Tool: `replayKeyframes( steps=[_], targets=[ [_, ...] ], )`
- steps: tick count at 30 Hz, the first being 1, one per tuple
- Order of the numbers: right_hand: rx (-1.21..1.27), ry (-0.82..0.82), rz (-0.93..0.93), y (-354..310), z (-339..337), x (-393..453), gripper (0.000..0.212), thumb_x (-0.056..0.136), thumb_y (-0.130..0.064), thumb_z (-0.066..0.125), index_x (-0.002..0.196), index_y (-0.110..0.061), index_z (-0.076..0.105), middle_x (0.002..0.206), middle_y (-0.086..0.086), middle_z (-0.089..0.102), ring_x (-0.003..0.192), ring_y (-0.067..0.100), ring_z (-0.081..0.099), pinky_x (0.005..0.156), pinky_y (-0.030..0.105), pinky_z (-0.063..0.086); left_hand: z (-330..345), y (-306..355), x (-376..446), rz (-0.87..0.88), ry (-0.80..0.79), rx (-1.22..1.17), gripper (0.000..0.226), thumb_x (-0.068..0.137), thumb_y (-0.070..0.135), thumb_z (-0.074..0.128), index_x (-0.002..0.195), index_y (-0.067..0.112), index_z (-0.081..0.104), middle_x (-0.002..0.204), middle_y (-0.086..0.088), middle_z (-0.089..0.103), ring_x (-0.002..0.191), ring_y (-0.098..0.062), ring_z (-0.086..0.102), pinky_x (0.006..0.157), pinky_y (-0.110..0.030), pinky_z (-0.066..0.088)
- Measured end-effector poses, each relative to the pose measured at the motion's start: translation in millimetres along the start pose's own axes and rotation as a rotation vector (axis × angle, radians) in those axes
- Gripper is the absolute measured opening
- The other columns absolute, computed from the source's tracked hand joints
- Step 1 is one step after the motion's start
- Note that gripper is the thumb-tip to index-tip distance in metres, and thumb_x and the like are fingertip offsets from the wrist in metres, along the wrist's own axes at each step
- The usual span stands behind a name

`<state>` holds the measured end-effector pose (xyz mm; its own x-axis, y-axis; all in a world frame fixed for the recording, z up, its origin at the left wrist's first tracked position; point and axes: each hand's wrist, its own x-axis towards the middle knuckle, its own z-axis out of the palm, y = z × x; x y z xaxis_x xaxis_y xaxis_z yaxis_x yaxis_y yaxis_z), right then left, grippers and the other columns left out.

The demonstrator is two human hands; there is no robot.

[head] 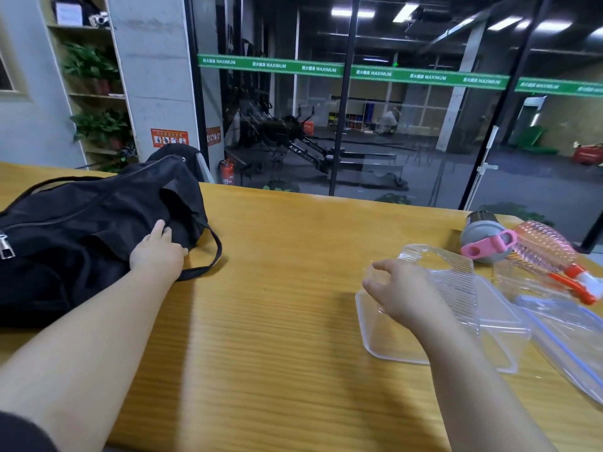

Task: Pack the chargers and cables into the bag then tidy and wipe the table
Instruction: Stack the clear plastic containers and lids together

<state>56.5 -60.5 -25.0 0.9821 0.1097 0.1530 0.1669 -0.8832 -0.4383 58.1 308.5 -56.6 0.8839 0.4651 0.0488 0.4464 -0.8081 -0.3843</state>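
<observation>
The black bag (pixel 81 223) lies at the left of the wooden counter (pixel 277 305), and the left hand (pixel 156 252) rests on its near edge with fingers straight and together. The right hand (pixel 401 288) hovers over a clear plastic box (pixel 391 340), fingers loosely curled and apart, holding nothing. Beyond the box lie a pink spray bottle (pixel 548 252) and a grey cup (pixel 483 236).

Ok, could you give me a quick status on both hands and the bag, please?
Left hand resting open on the black bag. Right hand curled over the clear plastic tray, grip unclear. No chargers or cables visible. Spray bottle lying at right.
</observation>
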Motion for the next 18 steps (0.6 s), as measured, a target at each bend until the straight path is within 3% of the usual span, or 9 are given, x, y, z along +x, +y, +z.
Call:
replayKeyframes(
  steps=[3,6,9,12,14,18],
  targets=[
    [-0.043,0.006,-0.030,0,-1,0,0.043,0.091,-0.038,0.051,0.130,-0.021,0.053,0.124,0.003,0.060,0.109,0.021,0.059,0.096,0.034,0.043,-7,16,-9,-0.006,-0.081,-0.162,0.058,0.086,0.009,0.042,0.139,0.033,0.033,0.140,-0.005,0.033,0.136,-0.024,0.015,0.096,-0.038,0.042],
    [-0.101,0.023,-0.070,-2,-4,-4,0.035,0.093,-0.032,0.044,0.121,-0.015,0.058,0.121,0.006,0.060,0.110,0.022,0.055,0.092,0.034,0.042,-16,40,-29,0.003,-0.009,-0.431,0.043,0.086,0.003,0.033,0.124,0.019,0.046,0.116,-0.005,0.049,0.120,-0.020,0.036,0.086,-0.038,0.046],
    [-0.113,0.013,-0.082,-3,-7,-7,0.035,0.095,-0.032,0.043,0.120,-0.013,0.057,0.118,0.005,0.061,0.118,0.023,0.047,0.092,0.032,0.036,-31,70,-52,0.052,0.065,-0.624,0.031,0.092,0.010,0.033,0.120,0.012,0.046,0.133,-0.009,0.043,0.131,-0.021,0.032,0.092,-0.039,0.042],
    [-0.078,0.004,-0.065,-4,-9,-8,0.038,0.094,-0.039,0.048,0.121,-0.013,0.055,0.117,0.006,0.062,0.116,0.025,0.049,0.092,0.033,0.038,-56,99,-77,0.233,0.088,-0.740,0.046,0.097,0.025,0.038,0.143,0.017,0.031,0.152,-0.006,0.024,0.141,-0.021,0.017,0.106,-0.038,0.030],
    [-0.031,-0.007,-0.045,-6,-10,-7,0.043,0.092,-0.041,0.052,0.124,-0.013,0.052,0.121,0.008,0.059,0.117,0.027,0.049,0.094,0.036,0.042,-76,120,-94,0.382,0.128,-0.774,0.048,0.097,0.029,0.041,0.143,0.020,0.032,0.152,-0.001,0.026,0.141,-0.017,0.019,0.110,-0.032,0.023],
    [0.099,0.015,-0.055,-1,-20,-3,0.045,0.092,-0.034,0.055,0.133,-0.015,0.048,0.132,0.008,0.052,0.122,0.025,0.048,0.097,0.034,0.040,-115,158,-120,0.563,0.222,-0.868,0.044,0.096,0.028,0.044,0.139,0.020,0.039,0.148,0.004,0.034,0.135,-0.010,0.030,0.104,-0.018,0.021]
  ],
)
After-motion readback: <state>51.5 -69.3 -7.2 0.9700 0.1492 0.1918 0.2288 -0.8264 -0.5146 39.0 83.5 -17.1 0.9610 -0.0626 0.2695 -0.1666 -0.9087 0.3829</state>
